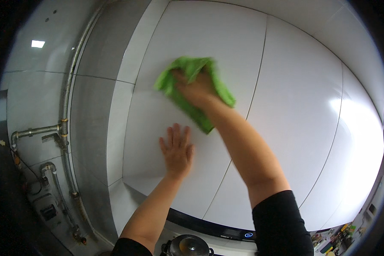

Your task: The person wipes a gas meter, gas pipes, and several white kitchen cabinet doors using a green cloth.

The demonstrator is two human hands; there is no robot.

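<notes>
A green cloth [192, 105] lies bunched against a white cabinet door [166, 41], with my right hand [196, 84] on it. Folds of the cloth cover part of the fingers, and the hand and cloth are blurred. Lower and to the left, my left hand [178, 153] rests on the same door with its fingers spread and nothing in it. More white cabinet doors [294, 96] stand to the right of a narrow seam.
Metal pipes [65, 105] run along the tiled wall [92, 112] at the left. Below the cabinets is a black range hood panel [211, 226] with a lit symbol, and under it a lidded pot [189, 244]. Assorted items [339, 238] stand at the lower right.
</notes>
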